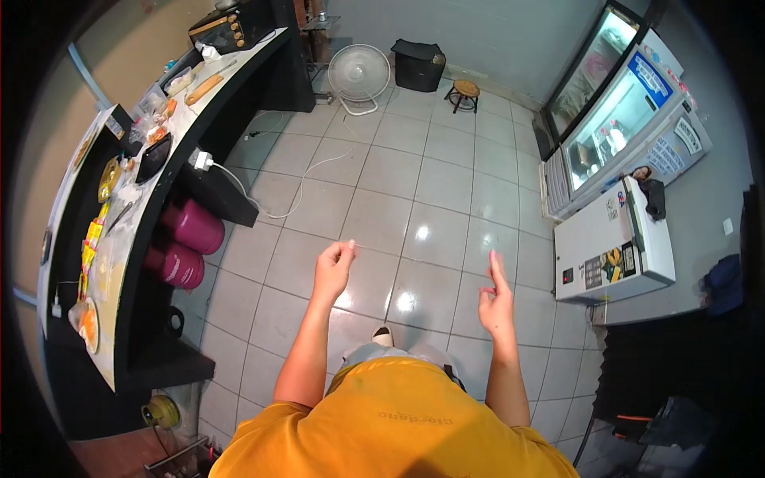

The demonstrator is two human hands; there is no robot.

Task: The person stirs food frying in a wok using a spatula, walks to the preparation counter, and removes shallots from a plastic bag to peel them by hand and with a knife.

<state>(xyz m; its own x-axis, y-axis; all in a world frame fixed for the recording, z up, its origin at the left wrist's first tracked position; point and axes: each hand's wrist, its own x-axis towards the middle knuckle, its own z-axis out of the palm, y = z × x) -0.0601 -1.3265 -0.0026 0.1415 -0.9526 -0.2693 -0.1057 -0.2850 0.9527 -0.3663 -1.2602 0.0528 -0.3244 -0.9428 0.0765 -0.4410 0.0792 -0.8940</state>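
Both my hands hang in the air over the grey tiled floor point(374, 215), well apart from each other and touching nothing. My left hand point(333, 269) is closed, its fingers curled in and the thumb pressed against them; whether something small is inside is hidden. My right hand point(496, 301) is open, with its fingers stretched forward and its palm turned inward. Below them are my yellow shirt point(382, 422) and one light shoe point(383, 335).
A long counter point(179, 131) with food items runs along the left, pink gas cylinders point(194, 226) beneath it. A white cable point(299, 187) crosses the floor. Ahead are a fan point(359, 73), a black bin point(419, 67) and a stool point(463, 92); right, a display fridge point(613, 127) and a chest freezer point(610, 247).
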